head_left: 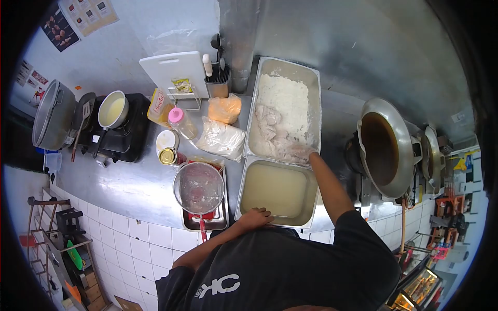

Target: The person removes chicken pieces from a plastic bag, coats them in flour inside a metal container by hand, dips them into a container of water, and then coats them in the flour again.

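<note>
Black, the stove [136, 119] sat far left, then a yellow pouch [160, 107] apparently lettered "Sovia". A strainer [199, 187] covered part of a small tray [224, 222]. The left hand [256, 217] rested on the liquid pan's [313, 210] near rim. Beyond, coated pieces [267, 122] ran from the flour tray's [316, 98] left side toward its near right corner. Flour hid the right hand's [301, 152] fingers there; I couldn't tell their grip. Rightmost stood a wok [406, 137] and smaller pan [434, 150].

Wide fisheye view, black vignetted corners, walls and shelving bowed at the edges, moderate cool indoor light, soft pale sheen on steel counter [124, 189], glowing display case [417, 290] lower right, small background details indistinct.
</note>
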